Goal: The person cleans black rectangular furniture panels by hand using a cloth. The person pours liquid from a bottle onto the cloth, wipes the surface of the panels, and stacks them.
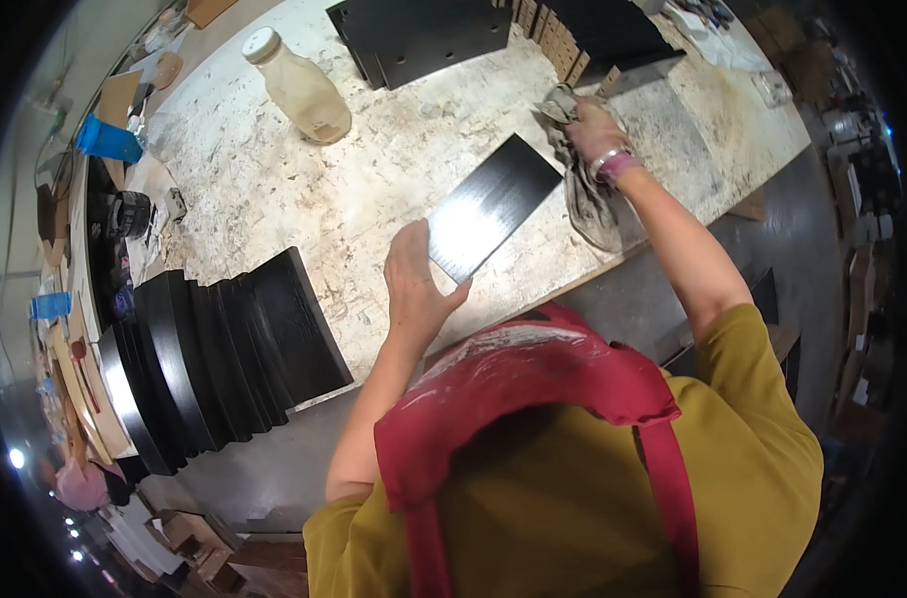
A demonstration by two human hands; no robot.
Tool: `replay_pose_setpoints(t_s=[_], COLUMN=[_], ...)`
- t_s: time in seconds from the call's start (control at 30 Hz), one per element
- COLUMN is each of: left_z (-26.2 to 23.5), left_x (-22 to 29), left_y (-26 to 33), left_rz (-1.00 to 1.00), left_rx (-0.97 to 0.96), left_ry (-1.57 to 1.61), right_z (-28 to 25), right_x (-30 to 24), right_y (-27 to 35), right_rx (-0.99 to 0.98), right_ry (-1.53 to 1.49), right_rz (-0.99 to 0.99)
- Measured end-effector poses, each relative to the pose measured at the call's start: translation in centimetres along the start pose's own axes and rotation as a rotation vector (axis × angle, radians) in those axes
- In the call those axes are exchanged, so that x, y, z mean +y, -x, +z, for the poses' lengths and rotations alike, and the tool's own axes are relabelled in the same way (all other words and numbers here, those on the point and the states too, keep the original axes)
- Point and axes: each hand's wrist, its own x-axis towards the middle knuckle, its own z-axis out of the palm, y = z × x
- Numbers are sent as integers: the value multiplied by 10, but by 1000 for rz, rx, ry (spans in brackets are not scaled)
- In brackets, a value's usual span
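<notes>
A flat black rectangular board [495, 207] lies slanted on the white worktable, its glossy face catching the light. My left hand [416, 277] grips its near left end, with the fingers along one edge and the thumb at the near corner. To the right of the board, my right hand [595, 130] is closed on a stained grey rag [590, 204]. The rag trails from the fingers down toward the table's front edge. A bracelet circles my right wrist.
Black boards [224, 344] stand in a row at the left front. Larger black panels [423, 40] and a stack of black pieces with drilled, wood-coloured ends [563, 45] are at the back. A cloudy bottle [309, 95] with a white cap and a blue cup [110, 140] stand left.
</notes>
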Motion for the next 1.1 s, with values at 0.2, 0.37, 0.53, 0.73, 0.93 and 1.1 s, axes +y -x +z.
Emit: replay_pose_setpoints(t_s=[0.2, 0.37, 0.53, 0.73, 0.93, 1.1], left_z=[-2, -5, -5, -9, -1, -10], left_x=[-8, -8, -8, -11, -15, -10], left_y=[7, 5, 3, 13, 10, 13], left_rz=[7, 33, 44, 62, 111, 64], left_rx=[-53, -47, -5, 25, 50, -4], left_ry=[-41, 13, 26, 2, 29, -4], right_z=[25, -5, 57, 22, 50, 25], right_x=[-55, -6, -101, -97, -117, -53], right_y=[61, 22, 131, 122, 140, 120], right_rx=[68, 234, -177, -20, -250, -75], right_ry=[88, 6, 14, -310, -194, -320], right_rz=[-533, -350, -677, -726, -862, -1023])
